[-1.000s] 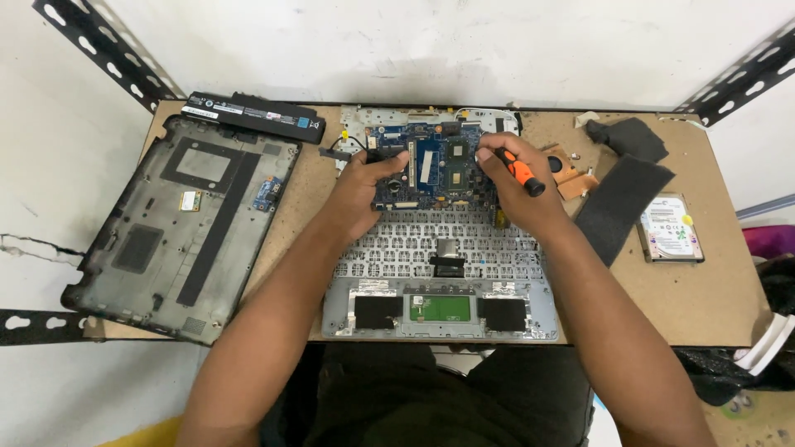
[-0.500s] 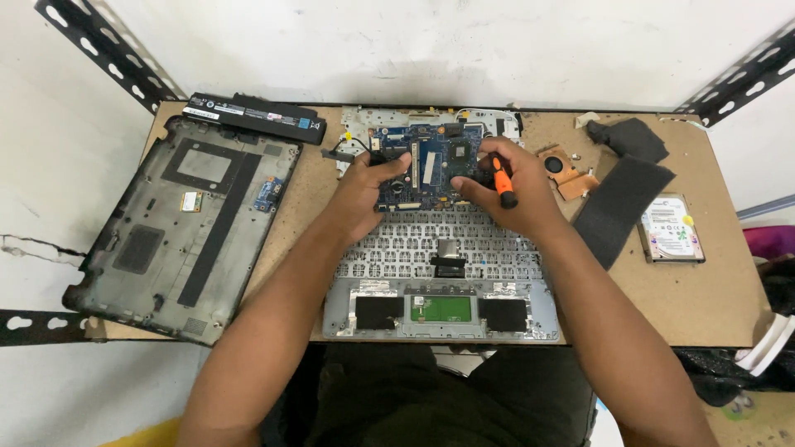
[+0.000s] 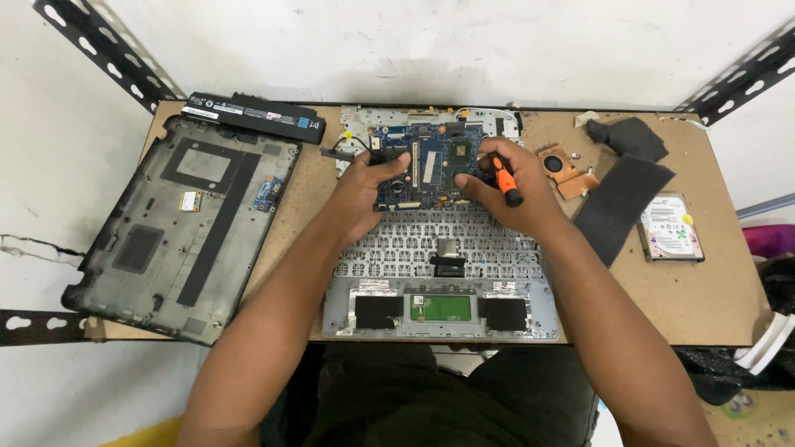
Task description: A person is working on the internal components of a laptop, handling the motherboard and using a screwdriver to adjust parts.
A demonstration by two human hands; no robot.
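Brown fibreboard bench [image 3: 704, 290] against white wall [image 3: 414, 41]; hands gripping blue circuit board [image 3: 431, 165], right [image 3: 513, 199] with screwdriver [image 3: 503, 179].

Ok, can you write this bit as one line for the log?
left hand: on blue board | right hand: holds orange screwdriver on board | board over open laptop | bottom cover lies left

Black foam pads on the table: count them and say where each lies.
2. The smaller black foam pad lies at the table's far right; the larger black foam pad slants just below it, between the copper heatsink and the hard drive. More may be hidden.
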